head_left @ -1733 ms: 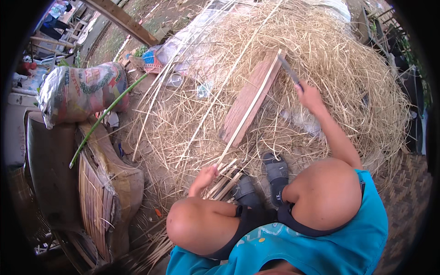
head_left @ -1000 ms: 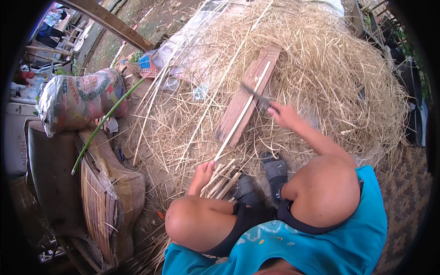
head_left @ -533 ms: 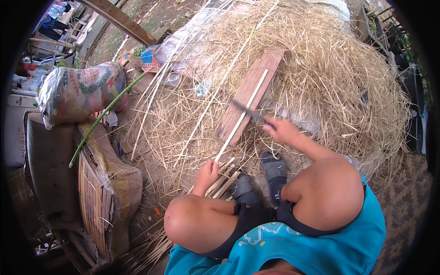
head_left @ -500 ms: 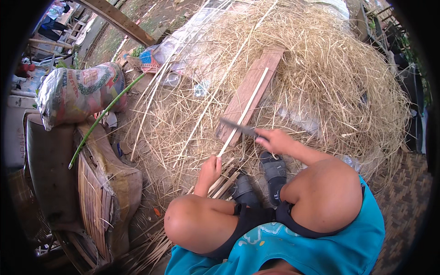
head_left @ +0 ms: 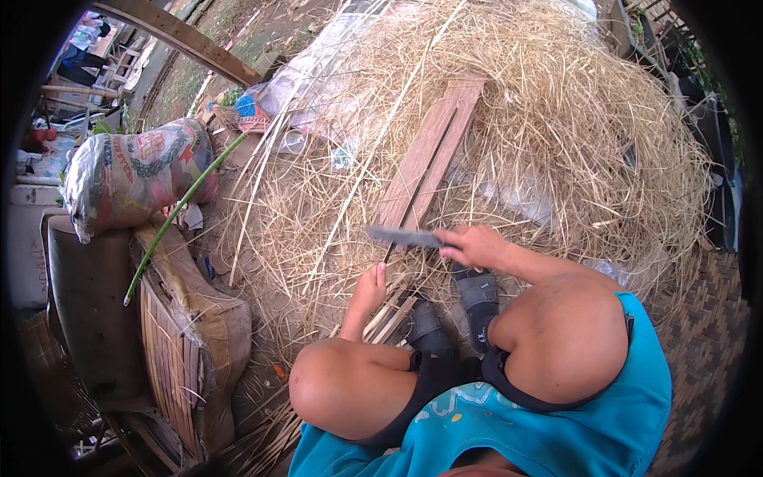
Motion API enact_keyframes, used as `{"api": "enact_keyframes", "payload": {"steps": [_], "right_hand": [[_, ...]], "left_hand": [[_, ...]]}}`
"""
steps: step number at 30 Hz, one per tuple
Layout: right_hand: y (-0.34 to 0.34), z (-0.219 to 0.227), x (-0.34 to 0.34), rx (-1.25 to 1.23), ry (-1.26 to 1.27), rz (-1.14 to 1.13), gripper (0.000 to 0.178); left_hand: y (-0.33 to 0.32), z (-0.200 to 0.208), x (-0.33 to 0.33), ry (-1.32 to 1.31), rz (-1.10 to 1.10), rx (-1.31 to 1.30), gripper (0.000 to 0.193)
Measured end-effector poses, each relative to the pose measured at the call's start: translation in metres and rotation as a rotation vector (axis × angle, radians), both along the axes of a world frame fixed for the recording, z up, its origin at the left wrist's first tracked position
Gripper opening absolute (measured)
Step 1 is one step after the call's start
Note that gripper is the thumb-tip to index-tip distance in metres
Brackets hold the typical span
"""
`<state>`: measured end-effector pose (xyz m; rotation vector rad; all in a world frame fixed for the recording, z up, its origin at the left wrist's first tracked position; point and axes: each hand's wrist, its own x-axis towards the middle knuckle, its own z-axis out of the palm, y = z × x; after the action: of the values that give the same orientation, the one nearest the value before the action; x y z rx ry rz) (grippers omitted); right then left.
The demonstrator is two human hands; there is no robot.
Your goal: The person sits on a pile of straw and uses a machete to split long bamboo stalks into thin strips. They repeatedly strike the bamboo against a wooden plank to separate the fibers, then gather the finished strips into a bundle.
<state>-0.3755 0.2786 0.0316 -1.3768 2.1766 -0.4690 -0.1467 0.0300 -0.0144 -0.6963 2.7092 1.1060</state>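
Note:
My right hand (head_left: 474, 245) is closed round the handle of a knife, with the thumb and forefinger at the root of the blade. The grey blade (head_left: 401, 236) points left across the near end of a reddish-brown wooden board (head_left: 413, 179). Along the board runs a thin dark strip (head_left: 429, 171), and my left hand (head_left: 369, 288) pinches its near end in closed fingers. Whether the blade touches the strip I cannot tell. Below my left hand, a small bundle of split sticks (head_left: 389, 316) lies by my sandals.
A heap of pale shavings (head_left: 580, 119) spreads behind and right of the board. Long pale strips (head_left: 381, 139) lie left of it. On the left stand a stuffed sack (head_left: 139, 175), a green stalk (head_left: 184, 203) and a worn seat (head_left: 191, 334). Woven matting (head_left: 699, 358) covers the right side.
The strip on the board showed a pale face before and now looks dark. My right hand has brought the knife slightly down and left, and the blade now lies more level.

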Motion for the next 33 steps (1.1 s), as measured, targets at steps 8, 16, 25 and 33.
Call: {"api": "enact_keyframes", "payload": {"steps": [8,16,25,33], "right_hand": [[0.015,-0.025,-0.053,-0.257,0.141,-0.190,0.044],[0.021,-0.015,-0.066,-0.160,-0.090,-0.524,0.046],[0.018,-0.013,-0.087,-0.078,0.096,-0.475,0.047],[0.034,-0.021,-0.117,-0.147,0.188,-0.588,0.040]], "left_hand": [[-0.003,0.011,0.026,-0.048,0.014,0.048,0.045],[-0.005,0.014,0.036,-0.083,0.089,0.019,0.049],[-0.002,0.034,0.000,-0.140,-0.117,-0.291,0.042],[-0.006,0.036,0.039,-0.199,-0.085,-0.359,0.038]]}}
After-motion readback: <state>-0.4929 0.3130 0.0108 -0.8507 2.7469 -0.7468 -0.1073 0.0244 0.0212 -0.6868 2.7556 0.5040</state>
